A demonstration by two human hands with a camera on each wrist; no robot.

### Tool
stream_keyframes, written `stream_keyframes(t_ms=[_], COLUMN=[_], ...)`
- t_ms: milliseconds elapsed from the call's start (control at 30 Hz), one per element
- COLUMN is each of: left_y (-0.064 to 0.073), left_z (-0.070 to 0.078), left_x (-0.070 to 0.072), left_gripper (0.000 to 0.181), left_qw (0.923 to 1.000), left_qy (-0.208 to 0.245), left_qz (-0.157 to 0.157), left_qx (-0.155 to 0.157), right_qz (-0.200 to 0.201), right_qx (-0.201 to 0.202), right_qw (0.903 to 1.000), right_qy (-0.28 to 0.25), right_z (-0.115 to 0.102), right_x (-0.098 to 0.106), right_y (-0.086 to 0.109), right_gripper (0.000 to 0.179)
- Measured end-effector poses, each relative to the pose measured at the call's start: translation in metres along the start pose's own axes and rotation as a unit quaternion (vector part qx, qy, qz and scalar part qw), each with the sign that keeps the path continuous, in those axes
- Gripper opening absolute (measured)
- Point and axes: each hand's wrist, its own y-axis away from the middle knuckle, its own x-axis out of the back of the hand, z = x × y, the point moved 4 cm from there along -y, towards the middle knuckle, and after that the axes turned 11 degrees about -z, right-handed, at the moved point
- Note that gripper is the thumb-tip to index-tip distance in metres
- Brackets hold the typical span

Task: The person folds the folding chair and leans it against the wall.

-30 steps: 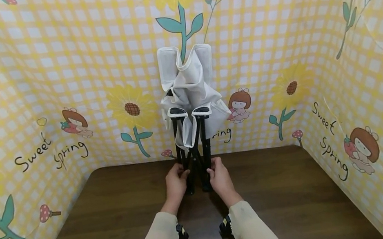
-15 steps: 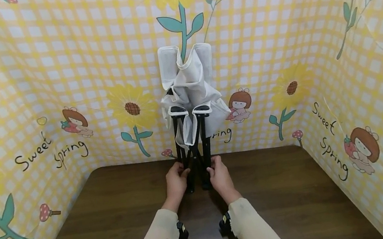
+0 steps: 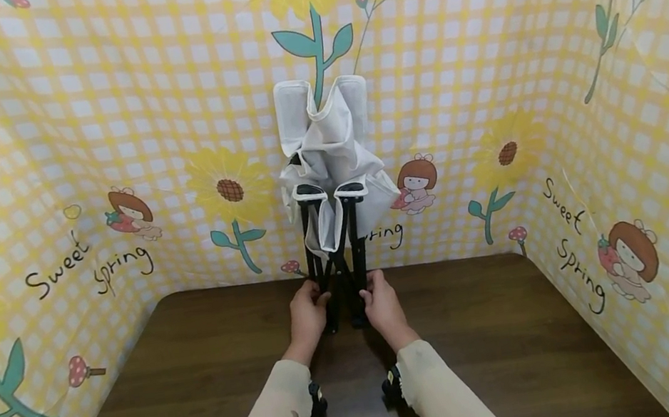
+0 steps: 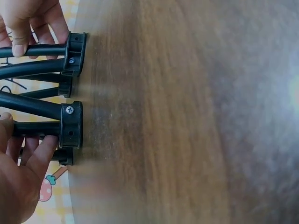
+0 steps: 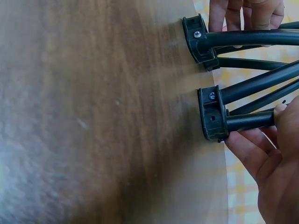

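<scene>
A folded folding chair (image 3: 332,129) stands upright at the back of the table, its white fabric bunched above crossed black tube legs. In the head view, my left hand (image 3: 308,319) grips the left leg low down, thumb in front. The right leg is held at the same height by my right hand (image 3: 386,307). Each wrist view shows fingers and thumb curled round a tube just above the black plastic foot caps, one cap (image 4: 71,125) in the left wrist view and another cap (image 5: 213,113) in the right. These caps are close over the tabletop.
The dark wooden table (image 3: 493,358) ends at its back edge, close behind the chair. A yellow checked cloth (image 3: 152,120) with sunflowers hangs behind and at both sides. A black wrist camera (image 3: 315,404) sits at the left sleeve, and another camera (image 3: 392,387) at the right.
The chair's feet have shifted slightly up in the head view, away from me, with both hands moving along a little. The grip on both legs is the same.
</scene>
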Motion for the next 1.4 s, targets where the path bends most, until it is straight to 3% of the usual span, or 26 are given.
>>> stream_keyframes(t_ms=[167, 400, 800, 1133, 1400], left_y=[0.000, -0.004, -0.012, -0.016, -0.017], left_z=[0.002, 0.003, 0.002, 0.003, 0.003], left_x=[0.002, 0.002, 0.001, -0.001, -0.002], left_gripper=[0.019, 0.019, 0.021, 0.017, 0.018], left_qw=[0.9999, 1.0000, 0.9998, 0.9995, 0.9984], left_qy=[-0.007, -0.005, -0.006, -0.013, -0.025], left_qz=[0.010, -0.007, -0.007, -0.003, -0.025], left_qx=[-0.011, 0.001, 0.020, 0.030, 0.045], right_qz=[-0.006, -0.009, -0.035, -0.035, -0.048], right_qx=[0.001, -0.005, -0.036, -0.042, -0.034], right_qw=[0.9999, 0.9998, 0.9987, 0.9982, 0.9981], right_qy=[0.010, 0.015, 0.012, 0.023, 0.017], right_z=[0.000, 0.002, 0.004, 0.002, 0.000], right_x=[-0.001, -0.001, 0.000, 0.001, 0.005], right_y=[-0.004, -0.008, -0.016, -0.020, -0.023], right_gripper=[0.026, 0.023, 0.021, 0.021, 0.027])
